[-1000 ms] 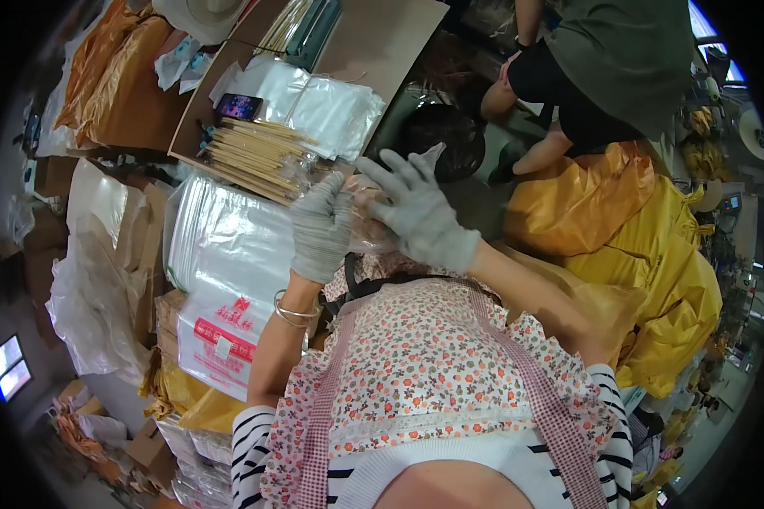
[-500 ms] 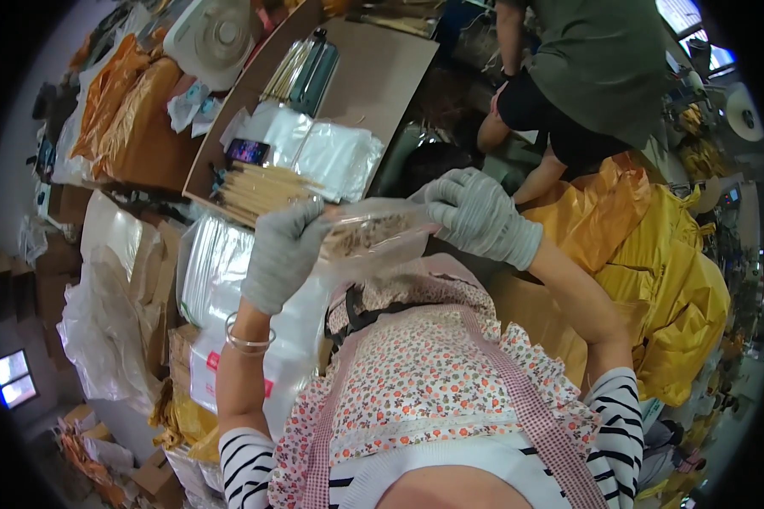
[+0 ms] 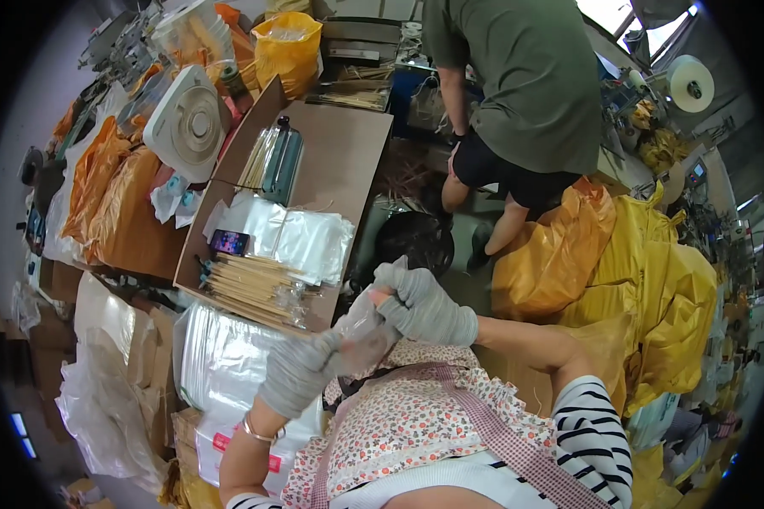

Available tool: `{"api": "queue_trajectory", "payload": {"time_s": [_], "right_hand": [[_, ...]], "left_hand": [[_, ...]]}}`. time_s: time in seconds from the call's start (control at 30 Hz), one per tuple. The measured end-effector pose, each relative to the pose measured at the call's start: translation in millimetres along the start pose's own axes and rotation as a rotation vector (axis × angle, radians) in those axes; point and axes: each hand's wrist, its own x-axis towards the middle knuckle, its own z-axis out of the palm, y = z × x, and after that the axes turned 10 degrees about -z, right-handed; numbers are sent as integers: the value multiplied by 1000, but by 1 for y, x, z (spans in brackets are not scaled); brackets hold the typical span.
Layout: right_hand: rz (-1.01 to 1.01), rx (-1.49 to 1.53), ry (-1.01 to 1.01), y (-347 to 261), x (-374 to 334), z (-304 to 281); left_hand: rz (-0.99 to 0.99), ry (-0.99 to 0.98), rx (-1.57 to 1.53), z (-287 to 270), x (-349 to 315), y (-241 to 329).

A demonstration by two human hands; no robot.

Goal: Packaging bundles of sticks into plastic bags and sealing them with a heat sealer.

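Observation:
A transparent plastic bag (image 3: pixel 367 333) is stretched between my two gloved hands, just above the floral apron (image 3: pixel 407 407). My left hand (image 3: pixel 299 371), in a grey knit glove, is closed on its lower left end. Higher and to the right, my right hand (image 3: pixel 431 307), gloved alike, grips the other end, with bare fingertips showing. The bag looks narrow and creased, and what it holds is hard to make out. Beyond my left hand, bundles of thin wooden sticks (image 3: pixel 250 288) lie in an open cardboard tray (image 3: pixel 339 153).
In the tray are a stack of clear bags (image 3: pixel 314 242), a phone (image 3: pixel 229 243) and a green heat sealer (image 3: pixel 282 165). More plastic bags (image 3: pixel 221 360) lie near my left forearm. A person in a green shirt (image 3: pixel 518 76) stands ahead right, beside yellow sacks (image 3: pixel 645 288).
Both hands have come lower and closer together. The bag, spread wide with brown contents showing earlier, is now narrower and slanted. My view has shifted, showing more of the tray's far end.

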Motion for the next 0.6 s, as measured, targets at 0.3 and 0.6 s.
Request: {"api": "queue_trajectory", "payload": {"time_s": [0.3, 0.6], "right_hand": [[-364, -254, -363, 20, 14, -19], [-763, -634, -519, 5, 103, -32]], "left_hand": [[90, 311, -248, -2, 43, 31], [55, 567, -587, 36, 44, -64]]}}
